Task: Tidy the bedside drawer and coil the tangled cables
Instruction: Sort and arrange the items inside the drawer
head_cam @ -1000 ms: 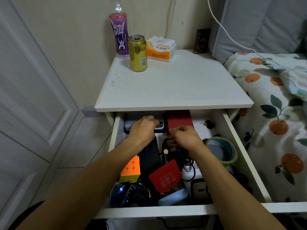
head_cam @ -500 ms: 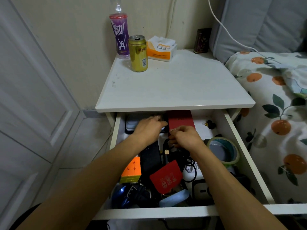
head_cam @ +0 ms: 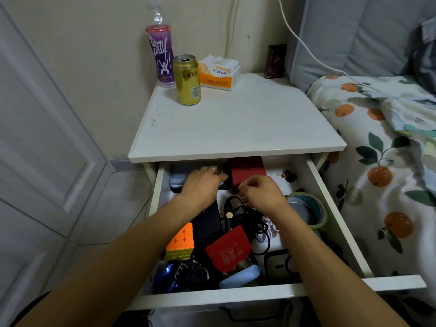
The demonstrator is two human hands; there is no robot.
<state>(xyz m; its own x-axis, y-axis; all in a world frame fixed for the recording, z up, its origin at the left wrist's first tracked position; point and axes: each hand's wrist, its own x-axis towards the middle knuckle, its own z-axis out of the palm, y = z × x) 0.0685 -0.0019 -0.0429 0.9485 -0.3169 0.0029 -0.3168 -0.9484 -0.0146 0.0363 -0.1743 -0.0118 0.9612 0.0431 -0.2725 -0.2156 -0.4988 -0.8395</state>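
Note:
The white drawer [head_cam: 236,297] is pulled open and packed with clutter. A tangle of black cables [head_cam: 251,219] lies in its middle, with a white cable [head_cam: 267,230] beside it. My right hand [head_cam: 263,193] hovers over the top of the tangle, fingers curled, pinching what looks like a black cable end just in front of a red box [head_cam: 246,169]. My left hand [head_cam: 203,182] lies flat on a dark flat case [head_cam: 177,179] at the drawer's back left, its fingertips reaching toward the red box.
In the drawer: an orange puzzle cube [head_cam: 181,240], a red envelope [head_cam: 228,252], a tape roll [head_cam: 313,208], a white charger [head_cam: 279,264], a watch [head_cam: 188,272]. On the nightstand top stand a bottle [head_cam: 160,55], a can [head_cam: 187,80], tissues [head_cam: 219,72]. The bed [head_cam: 382,161] is at the right.
My left hand has slid a little to the right across the dark case toward the red box. My right hand stays at the top of the cable tangle.

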